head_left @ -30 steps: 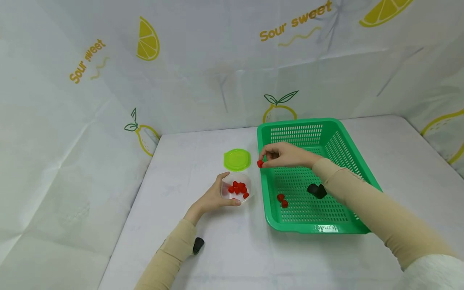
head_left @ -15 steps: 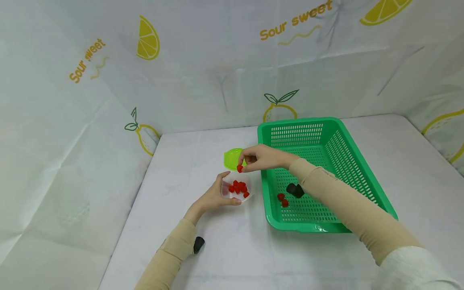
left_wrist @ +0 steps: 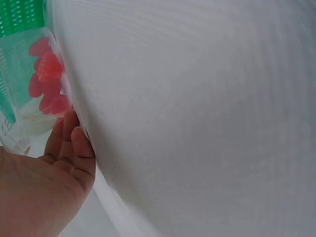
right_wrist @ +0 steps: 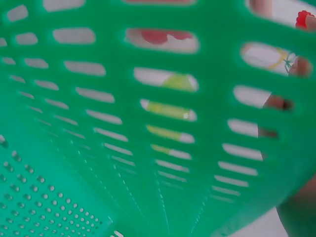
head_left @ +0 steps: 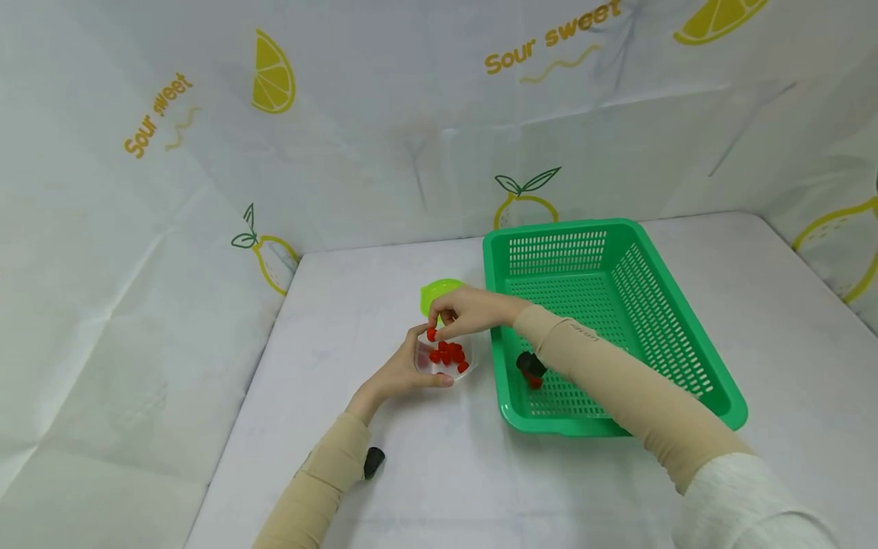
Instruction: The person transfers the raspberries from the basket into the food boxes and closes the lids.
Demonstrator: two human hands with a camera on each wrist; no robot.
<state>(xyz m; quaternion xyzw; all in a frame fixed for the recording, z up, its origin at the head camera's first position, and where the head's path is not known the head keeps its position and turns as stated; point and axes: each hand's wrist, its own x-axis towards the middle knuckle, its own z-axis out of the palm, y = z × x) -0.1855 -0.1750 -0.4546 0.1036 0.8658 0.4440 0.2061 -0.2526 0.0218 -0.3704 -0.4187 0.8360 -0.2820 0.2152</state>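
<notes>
In the head view, my left hand [head_left: 394,374] grips a small clear plastic container [head_left: 424,367], thumb on the near side and fingers round the far side. Several raspberries [head_left: 446,354] lie in it; the left wrist view shows them through the container's wall [left_wrist: 15,54]. My right hand [head_left: 473,311] is over the container's far rim, pinching one raspberry [head_left: 431,334] between thumb and fingertips. Through the basket's slots, the right wrist view catches part of that raspberry [right_wrist: 303,19]. A bright green lid [head_left: 436,291] lies behind the container, partly covered by my right hand.
To the right stands a large green slotted basket [head_left: 506,408], its left wall under my right wrist. Raspberries [head_left: 536,383] lie on its floor, partly hidden by the black wrist camera [head_left: 530,364]. The white-covered table [head_left: 439,488] meets a lemon-printed backdrop.
My right hand has carried the raspberry leftward from the basket's left rim, past the lid, to above the container. My left hand keeps its grip on the container in the same place.
</notes>
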